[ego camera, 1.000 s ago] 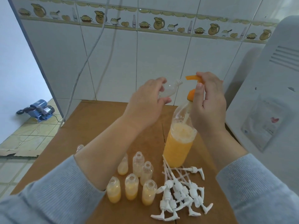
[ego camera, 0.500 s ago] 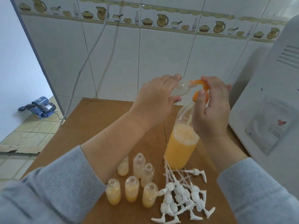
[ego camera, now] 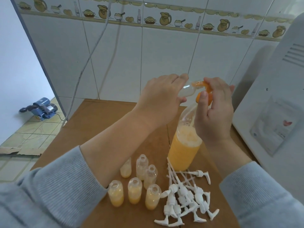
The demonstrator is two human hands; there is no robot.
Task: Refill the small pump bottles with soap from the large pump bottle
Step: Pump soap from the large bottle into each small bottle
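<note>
Left hand grips a small clear bottle, tilted, its mouth at the orange pump spout. Right hand has fingers curled on the pump head of the large soap bottle, upright on the counter. Six small bottles and loose white pumps lie near.

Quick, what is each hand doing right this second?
Left hand: holding a small clear bottle, tipped with its mouth at the orange pump spout.
Right hand: fingers curled round the orange pump head of the large bottle.
</note>
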